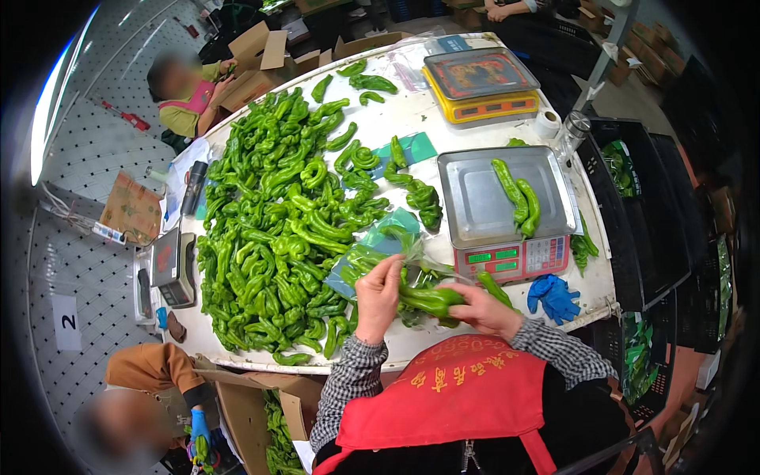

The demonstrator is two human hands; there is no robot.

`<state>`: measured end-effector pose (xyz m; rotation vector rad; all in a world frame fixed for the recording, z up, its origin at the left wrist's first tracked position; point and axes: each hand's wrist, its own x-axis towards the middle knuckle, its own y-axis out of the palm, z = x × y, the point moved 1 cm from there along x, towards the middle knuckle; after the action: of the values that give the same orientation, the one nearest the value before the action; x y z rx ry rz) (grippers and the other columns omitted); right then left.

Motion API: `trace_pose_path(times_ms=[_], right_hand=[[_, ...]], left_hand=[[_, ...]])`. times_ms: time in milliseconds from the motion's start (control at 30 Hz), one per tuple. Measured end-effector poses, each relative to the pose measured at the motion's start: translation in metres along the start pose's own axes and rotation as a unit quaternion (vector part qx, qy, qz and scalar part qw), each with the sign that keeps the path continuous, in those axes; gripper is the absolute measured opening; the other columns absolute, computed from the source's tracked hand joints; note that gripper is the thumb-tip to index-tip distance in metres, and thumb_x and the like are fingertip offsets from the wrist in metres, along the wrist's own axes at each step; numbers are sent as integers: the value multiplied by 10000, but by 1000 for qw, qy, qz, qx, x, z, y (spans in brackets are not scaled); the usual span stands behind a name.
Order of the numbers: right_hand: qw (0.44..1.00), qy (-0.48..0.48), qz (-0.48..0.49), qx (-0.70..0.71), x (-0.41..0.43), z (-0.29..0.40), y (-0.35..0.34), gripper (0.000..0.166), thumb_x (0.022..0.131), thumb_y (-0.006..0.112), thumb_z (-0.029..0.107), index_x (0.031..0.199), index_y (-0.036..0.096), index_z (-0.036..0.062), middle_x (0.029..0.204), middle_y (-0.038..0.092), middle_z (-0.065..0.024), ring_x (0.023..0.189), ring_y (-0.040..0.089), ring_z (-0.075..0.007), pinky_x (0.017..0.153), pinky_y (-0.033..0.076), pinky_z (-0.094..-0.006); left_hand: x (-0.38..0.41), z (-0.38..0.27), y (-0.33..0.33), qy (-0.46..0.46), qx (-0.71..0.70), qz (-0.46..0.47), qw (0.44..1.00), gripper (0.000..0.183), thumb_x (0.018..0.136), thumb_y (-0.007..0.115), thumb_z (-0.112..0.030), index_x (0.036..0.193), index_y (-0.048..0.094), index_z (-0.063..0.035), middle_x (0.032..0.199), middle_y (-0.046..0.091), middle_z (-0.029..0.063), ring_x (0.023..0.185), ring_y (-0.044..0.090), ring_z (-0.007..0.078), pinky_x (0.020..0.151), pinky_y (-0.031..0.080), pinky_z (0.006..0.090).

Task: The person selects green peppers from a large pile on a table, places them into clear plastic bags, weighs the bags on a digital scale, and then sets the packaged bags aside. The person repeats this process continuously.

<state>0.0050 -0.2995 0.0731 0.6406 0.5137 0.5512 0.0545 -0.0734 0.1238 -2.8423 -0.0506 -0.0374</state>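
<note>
My left hand [380, 294] pinches the edge of a clear plastic bag [363, 261] printed in teal, with green peppers inside. Several green peppers [428, 300] are in my right hand [484, 309], at the open side of the bag. Left of my hands lies a large heap of long green peppers [279, 237] on the white table. A steel-tray digital scale [475, 208] with a lit display stands beyond my right hand, two peppers [519, 199] on its tray. A small group of peppers [423, 199] lies between heap and scale.
A yellow scale [493, 110], a paper roll [547, 123] and a blue glove [553, 298] sit on the table. At the left edge is another scale [173, 267]. Two co-workers are at the left, beside cardboard boxes [243, 409]. Black crates [638, 237] stand at the right.
</note>
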Motion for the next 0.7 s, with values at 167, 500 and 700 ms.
trace_pose_path(times_ms=[167, 500, 700], right_hand=[[994, -51, -14, -95, 72, -16, 17, 524, 988, 683, 158, 1465, 515, 19, 1340, 627, -98, 1180, 618, -179, 972, 500, -325], [774, -179, 34, -607, 111, 2, 67, 199, 852, 682, 191, 1006, 712, 69, 959, 747, -189, 959, 715, -386, 801, 557, -456], [711, -163, 199, -654, 109, 4, 52, 190, 824, 697, 145, 957, 721, 12, 1011, 713, -210, 1007, 679, -390, 870, 549, -452]], left_hand=[[-16, -10, 4, 56, 118, -6, 991, 206, 996, 684, -123, 1172, 753, -40, 762, 712, 167, 622, 665, 134, 583, 511, 301], [-22, -19, -10, 106, 196, -55, 973, 332, 881, 625, 44, 1167, 757, -61, 713, 663, 174, 597, 650, 194, 614, 509, 318], [-17, -12, -8, 43, 95, -25, 994, 218, 990, 605, -29, 1145, 757, -6, 697, 664, -1, 599, 526, 74, 558, 454, 269]])
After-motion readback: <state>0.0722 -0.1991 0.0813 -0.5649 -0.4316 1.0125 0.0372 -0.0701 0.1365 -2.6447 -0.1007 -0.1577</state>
